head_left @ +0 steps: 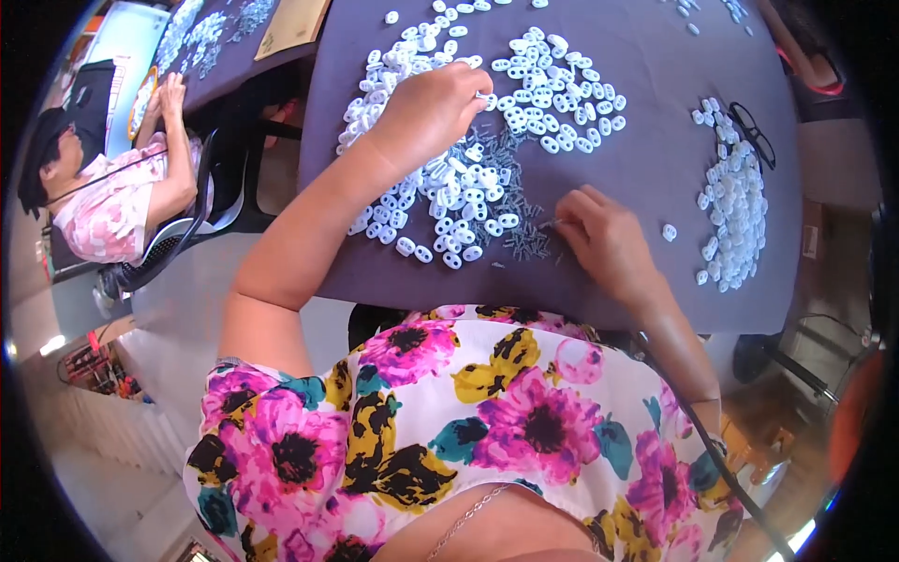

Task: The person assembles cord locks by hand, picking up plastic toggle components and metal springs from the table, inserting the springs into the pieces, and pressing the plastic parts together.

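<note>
Left hand [433, 105] pinches one white oval piece [484, 96]; right hand [604, 239] fingers close on a small pin [548, 225]; keep both pinches light

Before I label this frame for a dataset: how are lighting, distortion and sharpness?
Head view: even daylight, faint shadows under the hands; fisheye bends the dark table edges, black corners; white plastic pieces slightly overexposed; left hand and right hand reasonably sharp.

Black eyeglasses [752, 133], seated co-worker [103, 201]
</note>
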Available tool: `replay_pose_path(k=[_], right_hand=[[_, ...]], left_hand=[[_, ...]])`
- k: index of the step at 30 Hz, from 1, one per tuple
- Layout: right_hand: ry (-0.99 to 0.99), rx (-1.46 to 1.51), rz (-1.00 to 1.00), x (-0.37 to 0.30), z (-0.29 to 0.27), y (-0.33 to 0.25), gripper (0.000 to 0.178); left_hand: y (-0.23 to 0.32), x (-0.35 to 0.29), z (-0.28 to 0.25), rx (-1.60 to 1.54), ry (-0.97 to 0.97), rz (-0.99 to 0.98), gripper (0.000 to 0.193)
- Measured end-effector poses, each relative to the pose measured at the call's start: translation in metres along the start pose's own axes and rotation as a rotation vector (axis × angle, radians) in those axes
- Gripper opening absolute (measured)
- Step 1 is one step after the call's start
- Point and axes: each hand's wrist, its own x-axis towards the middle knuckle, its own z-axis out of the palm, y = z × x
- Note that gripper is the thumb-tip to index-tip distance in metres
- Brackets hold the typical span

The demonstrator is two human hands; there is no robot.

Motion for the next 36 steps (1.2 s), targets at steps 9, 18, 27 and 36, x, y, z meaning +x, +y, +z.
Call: replay_pose_path(k=[9,18,27,36], right_hand=[[-0.006,0.143,-0.005,0.004,0.004,-0.001,0.008],[-0.01,0.185,0.069,0.006,-0.001,-0.006,0.011],[0.083,0.075,0.019,0.033,-0.005,-0.007,0.023],[0.056,-0.269,-0.071,0.031,0.004,0.005,0.031]], left_hand=[[-0.004,0.003,0.007,0.053,-0.073,-0.048,0.019],[-0.002,0.012,0.003,0.109,-0.088,0.041,0.015],[0.022,-0.041,-0.002,-0.759,-0.151,-0.445,0.008],[0.043,-0.076,-0.002,-0.939,-0.005,-0.481,0.008]])
